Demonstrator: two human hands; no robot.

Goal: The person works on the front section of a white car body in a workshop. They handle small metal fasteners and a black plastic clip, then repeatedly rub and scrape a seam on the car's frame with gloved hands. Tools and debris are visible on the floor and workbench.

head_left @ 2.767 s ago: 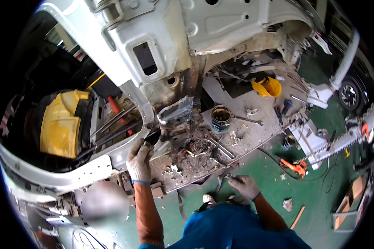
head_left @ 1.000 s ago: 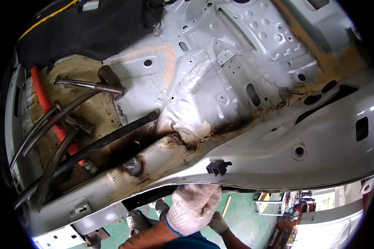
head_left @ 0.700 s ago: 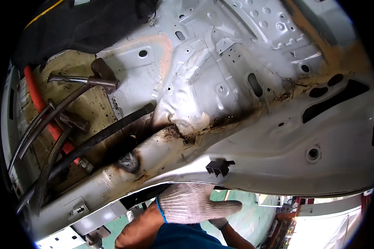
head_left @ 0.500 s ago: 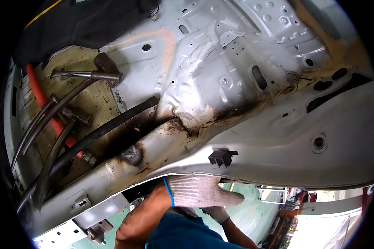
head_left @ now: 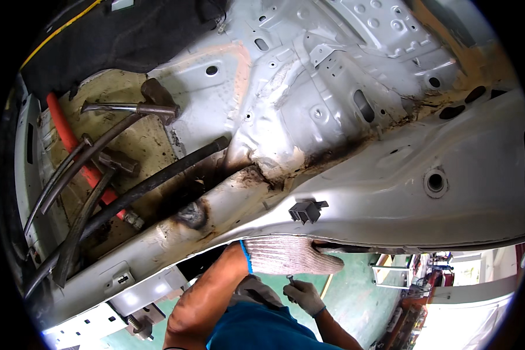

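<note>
My left hand (head_left: 291,255), in a pale knitted glove with a blue cuff, is held against the lower edge of the grey car body panel (head_left: 361,204). One stretched finger or thumb points right; the edge hides the others. Below it, my right hand (head_left: 307,296), also gloved, is closed round a short dark metal rod (head_left: 290,280) whose end pokes up out of the fist. The rest of that tool is hidden. A black plastic clip (head_left: 308,212) sits on the panel just above my left hand.
Hammers (head_left: 157,109) lie on the bare car floor at left, with a red bar (head_left: 70,140) and a long black bar (head_left: 163,175) among them. Dark burnt metal surrounds a gap along the sill. Black floor matting (head_left: 122,35) is folded back at upper left.
The view has shifted slightly. My right hand has come out from behind my left and now shows the metal rod. My left hand stays at the panel edge.
</note>
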